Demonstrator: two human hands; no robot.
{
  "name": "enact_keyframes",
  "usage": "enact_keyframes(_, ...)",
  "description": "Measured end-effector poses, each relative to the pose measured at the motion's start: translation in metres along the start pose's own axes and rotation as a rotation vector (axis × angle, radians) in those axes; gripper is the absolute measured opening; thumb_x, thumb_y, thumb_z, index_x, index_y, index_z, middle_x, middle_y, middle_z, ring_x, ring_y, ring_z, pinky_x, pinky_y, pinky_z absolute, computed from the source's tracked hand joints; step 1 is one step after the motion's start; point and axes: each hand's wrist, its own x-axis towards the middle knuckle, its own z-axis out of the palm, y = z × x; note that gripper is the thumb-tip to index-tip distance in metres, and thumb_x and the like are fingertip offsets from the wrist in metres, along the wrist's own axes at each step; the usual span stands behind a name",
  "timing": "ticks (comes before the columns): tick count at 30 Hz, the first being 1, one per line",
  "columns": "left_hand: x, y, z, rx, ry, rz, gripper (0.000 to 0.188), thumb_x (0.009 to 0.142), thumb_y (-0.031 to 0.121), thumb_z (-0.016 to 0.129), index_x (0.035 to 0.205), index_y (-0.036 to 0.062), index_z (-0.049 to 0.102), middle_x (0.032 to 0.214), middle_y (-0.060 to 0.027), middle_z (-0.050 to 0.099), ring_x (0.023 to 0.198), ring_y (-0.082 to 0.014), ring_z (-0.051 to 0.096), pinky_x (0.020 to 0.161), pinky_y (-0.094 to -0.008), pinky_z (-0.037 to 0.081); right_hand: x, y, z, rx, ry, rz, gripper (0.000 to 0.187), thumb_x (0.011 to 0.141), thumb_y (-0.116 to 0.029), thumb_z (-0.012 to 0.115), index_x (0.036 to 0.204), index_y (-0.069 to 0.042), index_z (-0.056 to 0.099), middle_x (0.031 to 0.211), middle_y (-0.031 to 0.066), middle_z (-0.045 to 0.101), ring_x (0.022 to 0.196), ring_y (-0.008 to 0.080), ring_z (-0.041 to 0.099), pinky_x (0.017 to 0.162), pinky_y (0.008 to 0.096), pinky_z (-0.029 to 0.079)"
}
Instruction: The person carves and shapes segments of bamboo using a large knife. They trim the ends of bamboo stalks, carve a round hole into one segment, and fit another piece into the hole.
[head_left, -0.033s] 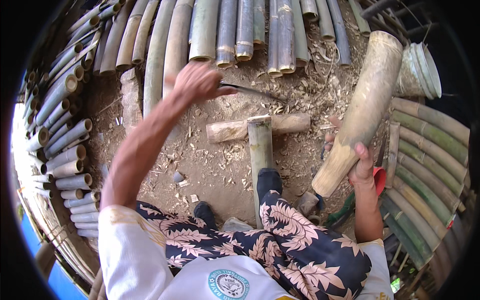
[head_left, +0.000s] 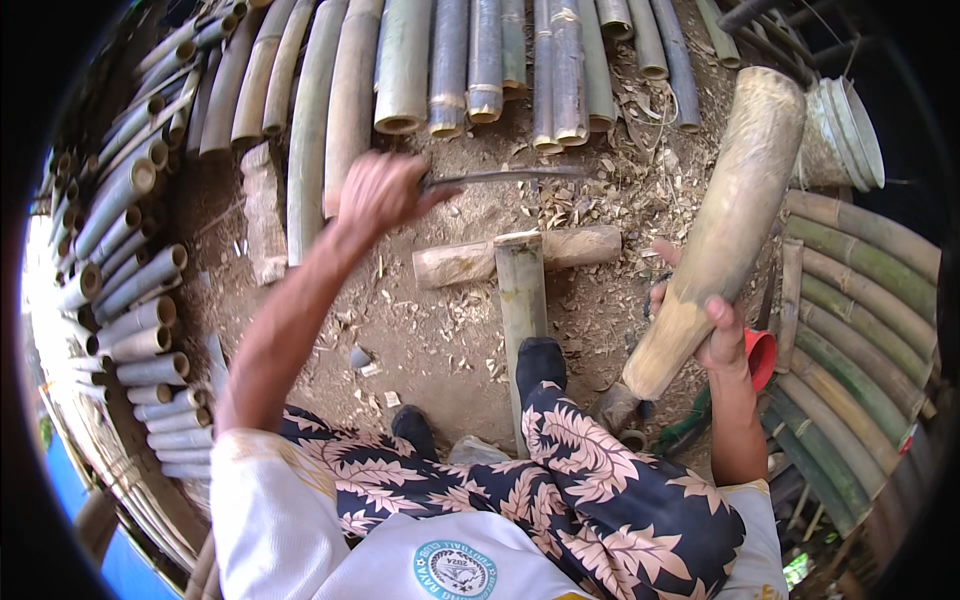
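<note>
My left hand (head_left: 380,192) is closed round the handle of a machete (head_left: 510,176), whose thin dark blade points right, seen almost edge-on. Gripped in my right hand (head_left: 722,335) is a thick wooden mallet (head_left: 735,200), tilted with its broad end up and away to the right; part of that hand is hidden behind the wood. Between my hands, lower down, a bamboo pole (head_left: 520,290) runs away from me, its far end resting on a short log (head_left: 450,265). My right foot (head_left: 540,362) presses on the pole. Neither tool touches it.
Bamboo poles (head_left: 402,90) lie in rows at the far side, with more bamboo (head_left: 150,315) stacked at the left and green culms (head_left: 850,330) at the right. A pale bucket (head_left: 840,135) lies at the far right, near a red container (head_left: 762,358). Wood chips (head_left: 610,200) litter the dirt.
My left hand has come slightly nearer to me, and the machete's blade has swung level. The right hand with the mallet has hardly moved.
</note>
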Motion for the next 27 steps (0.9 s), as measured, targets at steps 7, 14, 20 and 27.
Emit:
enact_keyframes(7,-0.164,0.047,0.071,-0.264,-0.024,-0.2,0.018,0.076,0.018,0.073,0.09,0.0091,0.067,0.091,-0.0072,0.058,0.074,-0.0271,0.065,0.064,-0.042,0.052,-0.014,0.012,-0.034,-0.437,-0.027,0.059,0.083,0.068,-0.024,0.079,0.136,0.004,0.041,0.116,0.0142,0.06,0.102,0.0213,0.061,0.092,0.0344,0.049)
enact_keyframes(14,-0.173,0.03,0.072,-0.148,-0.261,-0.084,0.022,0.07,0.017,0.068,0.088,0.0052,0.065,0.093,-0.0129,0.061,0.074,-0.0348,0.067,0.066,-0.0456,0.055,0.005,0.012,-0.018,-0.631,-0.17,0.014,0.095,0.067,-0.023,0.081,0.143,0.006,0.034,0.132,0.016,0.052,0.123,0.0233,0.05,0.106,0.0359,0.037)
enact_keyframes(20,-0.167,0.027,0.073,-0.146,-0.275,-0.092,0.021,0.07,0.018,0.067,0.087,0.0052,0.067,0.094,-0.0129,0.063,0.075,-0.0355,0.067,0.068,-0.0464,0.055,0.009,0.012,-0.006,-0.692,-0.228,0.008,0.101,0.066,-0.027,0.081,0.146,0.008,0.03,0.137,0.0175,0.049,0.126,0.0245,0.048,0.108,0.0358,0.034)
enact_keyframes(27,-0.162,0.024,0.074,-0.14,-0.317,-0.097,0.02,0.07,0.02,0.067,0.085,0.0063,0.068,0.092,-0.0124,0.066,0.078,-0.0346,0.068,0.07,-0.0454,0.055,0.013,0.01,0.0,-0.858,-0.271,-0.061,0.098,0.066,-0.025,0.084,0.143,0.006,0.033,0.132,0.0196,0.053,0.122,0.0252,0.053,0.106,0.0366,0.039)
